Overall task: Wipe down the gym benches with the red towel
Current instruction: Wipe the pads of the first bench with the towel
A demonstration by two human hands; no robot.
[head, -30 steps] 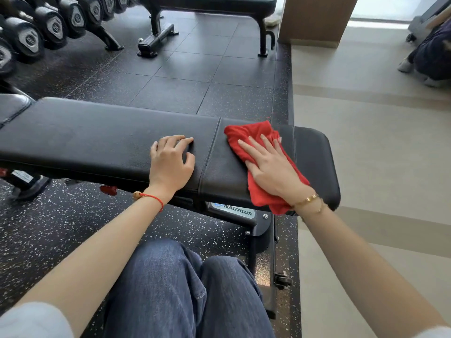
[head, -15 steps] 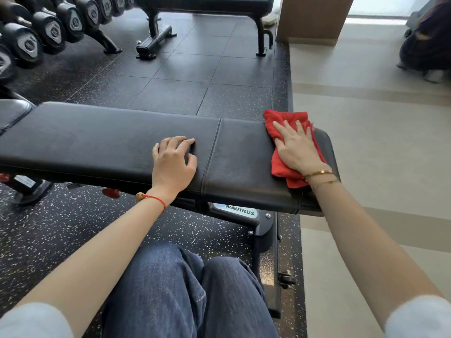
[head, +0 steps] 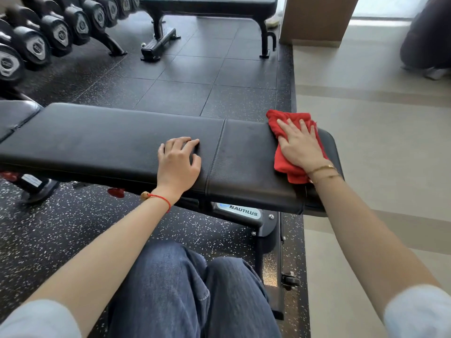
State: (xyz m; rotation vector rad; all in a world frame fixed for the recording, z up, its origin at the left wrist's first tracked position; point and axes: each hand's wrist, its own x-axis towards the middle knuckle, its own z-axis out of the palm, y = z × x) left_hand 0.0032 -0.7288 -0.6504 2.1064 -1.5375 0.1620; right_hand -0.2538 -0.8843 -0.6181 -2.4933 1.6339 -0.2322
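Red towel (head: 283,164) lies bunched at the right end of the black bench (head: 117,140), under my right hand (head: 299,145), whose fingers are spread flat and press it into the pad (nothing gripped). My left hand (head: 178,162) rests on the bench just left of the seam, fingers bent, holding nothing. A second bench (head: 210,2) stands beyond, dumbbells (head: 36,45) at far left.

The person wears pale blue sleeves (head: 419,311), blue jeans (head: 190,293), a red cord bracelet (head: 159,197) on the left wrist, and thin gold bracelets (head: 322,170) on the right.
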